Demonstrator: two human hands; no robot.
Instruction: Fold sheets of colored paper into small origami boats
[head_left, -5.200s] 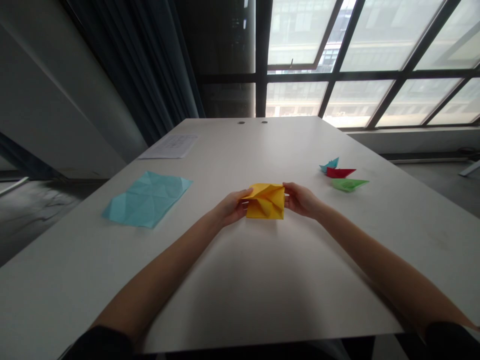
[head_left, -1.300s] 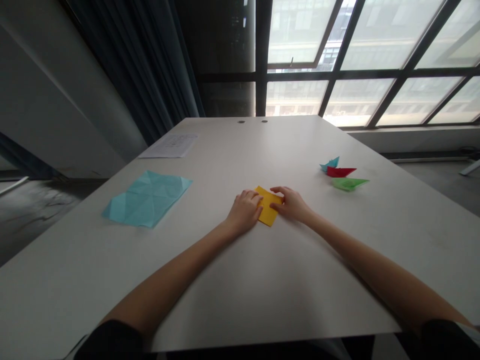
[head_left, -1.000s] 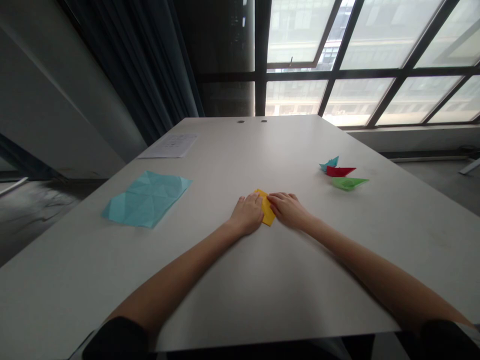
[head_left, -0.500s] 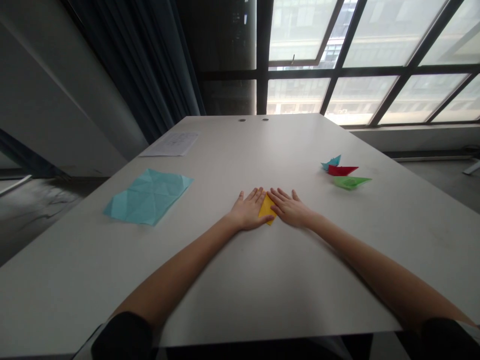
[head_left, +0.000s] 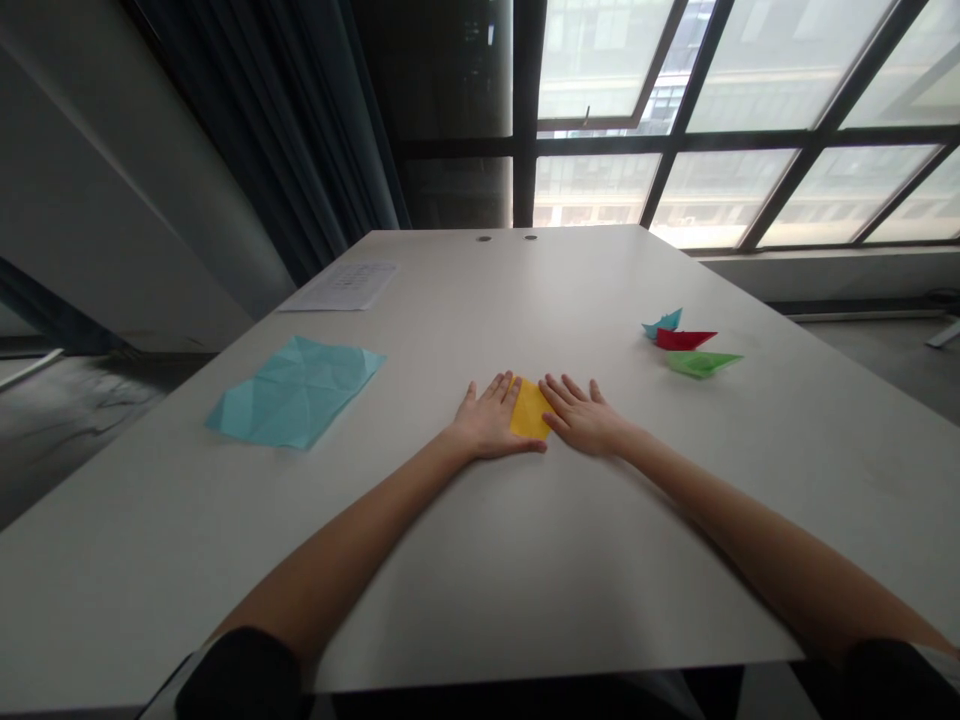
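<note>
A small folded piece of yellow paper (head_left: 530, 411) lies on the white table between my two hands. My left hand (head_left: 489, 418) is open and flat, its fingers over the paper's left side and its thumb stretched along the near edge. From the other side my right hand (head_left: 581, 417) is also open, palm down, with fingertips and thumb on the paper's right edge. Parts of the paper's sides are hidden under the fingers.
A creased light-blue sheet (head_left: 298, 392) lies to the left, with a printed page (head_left: 341, 287) behind it. On the right sit a blue paper boat (head_left: 664, 324), a red paper boat (head_left: 684, 340) and a green paper boat (head_left: 703, 364). Windows stand beyond the table (head_left: 480, 570).
My left hand has slid slightly left, and more of the yellow paper shows between the hands. My right hand has stayed nearly in place.
</note>
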